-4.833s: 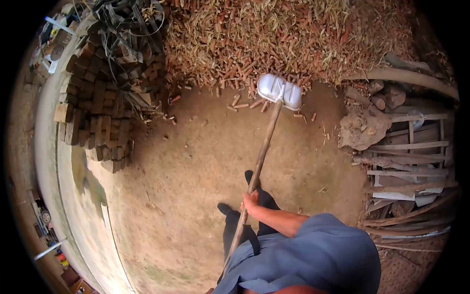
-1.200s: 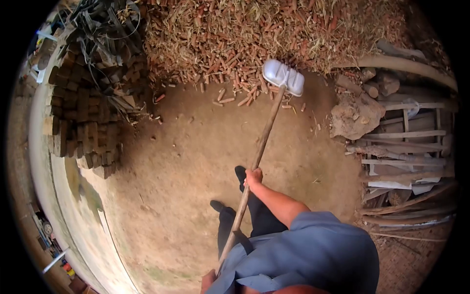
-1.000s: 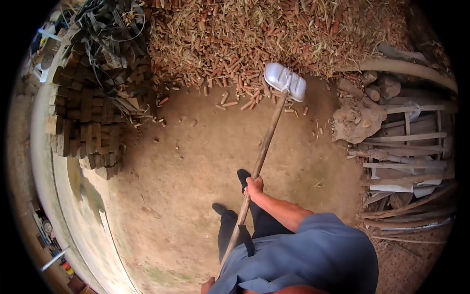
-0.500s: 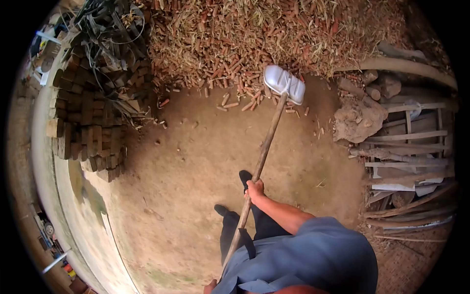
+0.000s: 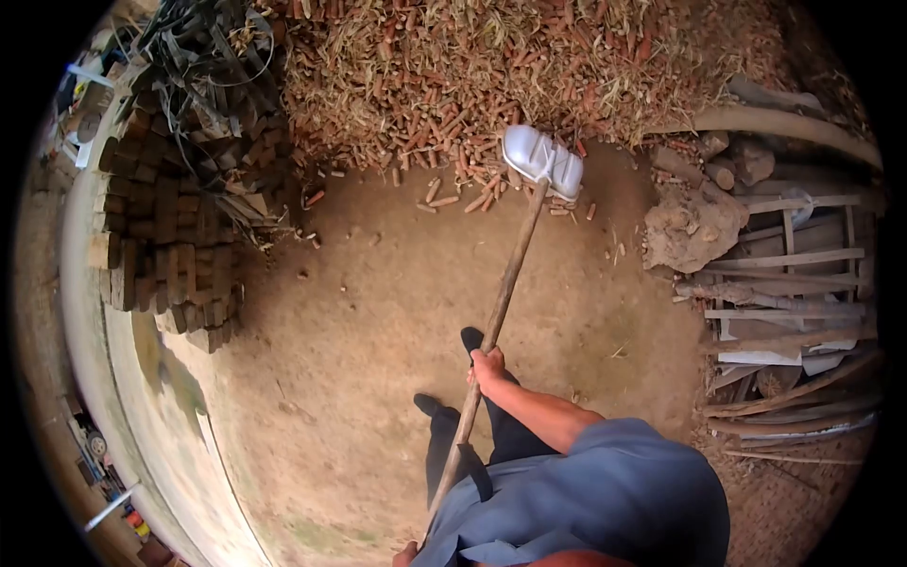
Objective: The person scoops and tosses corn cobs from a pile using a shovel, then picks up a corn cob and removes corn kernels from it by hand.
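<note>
A long-handled shovel (image 5: 518,253) slants across the view, its wooden pole running from the lower left up to a silvery ridged metal head (image 5: 542,163). That head rests at the near edge of a pile of corn cobs (image 5: 425,104) mixed with dry husks. My right hand (image 5: 487,366) is wrapped round the middle of the pole. Lower down, my left hand (image 5: 406,554) is closed at the pole's rear end, partly cut off by the frame and my shirt.
Stacked bricks (image 5: 170,246) stand on the left, with tangled dark straps (image 5: 203,76) on top. To the right lie logs, a pale lump (image 5: 694,227) and a wooden ladder-like frame (image 5: 789,257). Bare dirt floor (image 5: 378,302) surrounds my feet.
The shovel's head has shifted slightly left along the edge of the cob pile. My right hand has moved a little left with the pole.
</note>
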`<state>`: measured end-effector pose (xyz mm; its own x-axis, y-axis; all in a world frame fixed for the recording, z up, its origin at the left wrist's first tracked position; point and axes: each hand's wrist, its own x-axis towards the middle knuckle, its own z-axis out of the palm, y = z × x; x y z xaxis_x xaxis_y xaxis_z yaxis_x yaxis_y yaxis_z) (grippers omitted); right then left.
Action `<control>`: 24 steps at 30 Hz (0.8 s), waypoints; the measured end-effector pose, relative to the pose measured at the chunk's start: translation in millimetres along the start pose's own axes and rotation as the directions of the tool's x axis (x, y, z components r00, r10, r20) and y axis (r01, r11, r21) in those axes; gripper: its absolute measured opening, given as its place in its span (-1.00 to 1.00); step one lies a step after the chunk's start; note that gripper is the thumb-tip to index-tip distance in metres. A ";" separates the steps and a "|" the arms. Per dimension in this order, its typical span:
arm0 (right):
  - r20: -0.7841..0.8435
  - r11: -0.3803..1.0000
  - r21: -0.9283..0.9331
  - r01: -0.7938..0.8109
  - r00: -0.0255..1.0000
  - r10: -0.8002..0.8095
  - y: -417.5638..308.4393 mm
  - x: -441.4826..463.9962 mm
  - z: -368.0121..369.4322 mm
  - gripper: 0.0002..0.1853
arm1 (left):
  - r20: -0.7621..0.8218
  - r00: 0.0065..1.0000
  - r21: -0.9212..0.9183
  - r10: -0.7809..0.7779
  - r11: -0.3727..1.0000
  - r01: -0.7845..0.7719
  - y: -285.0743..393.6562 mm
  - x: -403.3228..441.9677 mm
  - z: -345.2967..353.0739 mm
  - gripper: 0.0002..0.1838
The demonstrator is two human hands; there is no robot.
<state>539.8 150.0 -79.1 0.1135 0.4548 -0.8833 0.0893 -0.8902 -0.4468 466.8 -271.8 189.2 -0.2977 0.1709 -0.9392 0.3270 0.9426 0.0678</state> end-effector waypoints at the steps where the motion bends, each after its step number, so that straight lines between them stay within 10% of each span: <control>1: -0.010 1.000 0.014 0.014 1.000 -0.013 -3.9 -2.0 1.0 -0.73 | -0.005 1.000 0.001 0.005 1.000 -0.005 5.5 0.2 -2.6 -0.86; 24: -0.106 0.985 -0.122 0.125 0.985 -0.138 -79.8 47.3 23.9 -0.81 | -0.027 0.993 -0.085 0.118 0.989 -0.120 68.0 14.9 -29.1 -0.69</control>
<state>514.4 241.8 -88.6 0.2042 0.5734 -0.7934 0.2230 -0.8164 -0.5327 458.4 -196.8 189.7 -0.2807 0.2886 -0.9154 0.2833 0.9361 0.2083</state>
